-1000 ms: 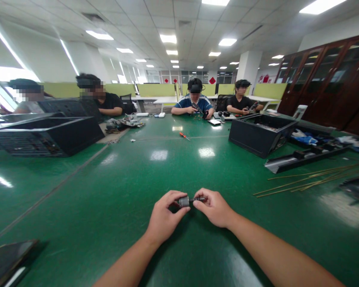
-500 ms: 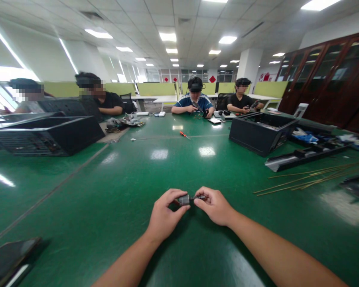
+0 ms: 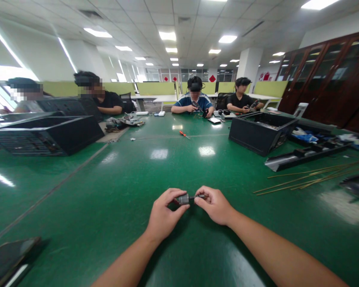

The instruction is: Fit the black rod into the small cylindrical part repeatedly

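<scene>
Over the green table [image 3: 113, 187], both my hands meet near the front centre. My left hand [image 3: 164, 215] pinches a small grey metal cylinder [image 3: 183, 199], like a little motor, between thumb and fingers. My right hand [image 3: 214, 205] is closed on a thin dark part [image 3: 199, 196] that sticks out of the cylinder's right end. The two hands nearly touch. What lies inside the right fingers is mostly hidden.
A black computer case [image 3: 44, 135] lies at the left, another open case [image 3: 259, 133] at the right with a black panel [image 3: 305, 155] and thin brass rods [image 3: 311, 177]. A red screwdriver [image 3: 184, 135] lies mid-table. Several people sit at the far side. A dark object [image 3: 8, 259] is at bottom left.
Both hands have shifted slightly away from me, still holding the cylinder and its part together. Nothing else moved.
</scene>
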Action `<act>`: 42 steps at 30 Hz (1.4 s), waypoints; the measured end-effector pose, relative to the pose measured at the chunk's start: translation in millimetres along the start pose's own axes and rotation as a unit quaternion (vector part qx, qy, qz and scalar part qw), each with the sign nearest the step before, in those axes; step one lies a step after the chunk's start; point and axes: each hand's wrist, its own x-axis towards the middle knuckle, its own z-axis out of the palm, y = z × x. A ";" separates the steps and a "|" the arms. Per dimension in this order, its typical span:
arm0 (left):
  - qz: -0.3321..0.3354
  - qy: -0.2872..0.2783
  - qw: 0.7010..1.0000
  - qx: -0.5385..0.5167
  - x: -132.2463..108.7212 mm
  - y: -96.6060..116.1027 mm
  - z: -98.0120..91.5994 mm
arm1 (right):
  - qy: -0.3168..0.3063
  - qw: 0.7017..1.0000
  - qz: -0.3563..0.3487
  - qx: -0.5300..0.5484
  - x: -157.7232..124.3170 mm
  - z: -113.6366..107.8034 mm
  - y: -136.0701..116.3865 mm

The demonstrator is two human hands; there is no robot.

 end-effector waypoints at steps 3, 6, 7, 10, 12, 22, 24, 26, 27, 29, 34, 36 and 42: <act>-0.005 0.000 1.000 -0.004 -0.1 -0.7 0.0 | 0.003 1.000 0.000 0.006 -0.2 0.0 -0.6; -0.009 -0.002 1.000 -0.004 -0.4 -1.0 0.0 | 0.005 1.000 0.004 0.007 -0.1 -0.2 -0.9; -0.009 -0.002 1.000 -0.006 -0.5 -0.9 0.0 | 0.004 1.000 0.006 0.006 0.0 -0.3 -0.9; -0.009 0.001 1.000 -0.012 -0.7 -0.1 -0.3 | 0.002 1.000 0.006 0.008 0.3 -0.6 -0.4; -0.009 0.003 1.000 -0.011 -0.7 0.1 -0.5 | 0.003 1.000 0.003 0.014 0.4 -0.6 0.4; -0.033 0.009 0.999 -0.025 -0.3 -2.4 -0.8 | 0.011 0.999 -0.005 0.052 1.2 -0.3 3.2; -0.035 0.010 0.999 -0.026 0.0 -1.6 -1.1 | 0.011 0.999 -0.006 0.047 1.1 -0.5 3.6; -0.038 0.012 0.999 -0.028 0.3 -0.9 -1.5 | 0.012 0.999 -0.007 0.046 1.1 -0.6 4.2; -0.040 0.012 0.999 -0.031 0.4 -0.7 -1.6 | 0.013 0.999 -0.006 0.046 1.1 -0.7 4.6; -0.042 0.012 0.998 -0.038 0.4 -0.5 -1.6 | 0.014 0.999 -0.002 0.047 1.2 -0.7 5.4; -0.050 0.014 0.998 -0.045 0.0 -2.3 -0.9 | 0.023 0.998 -0.002 0.054 1.6 -0.3 5.6; -0.053 0.012 0.997 -0.050 -0.3 -3.3 -0.5 | 0.025 0.998 0.000 0.054 1.6 -0.3 5.0; -0.057 0.015 0.997 -0.050 -0.7 -4.4 -0.2 | 0.026 0.999 0.004 0.046 1.2 -1.3 5.3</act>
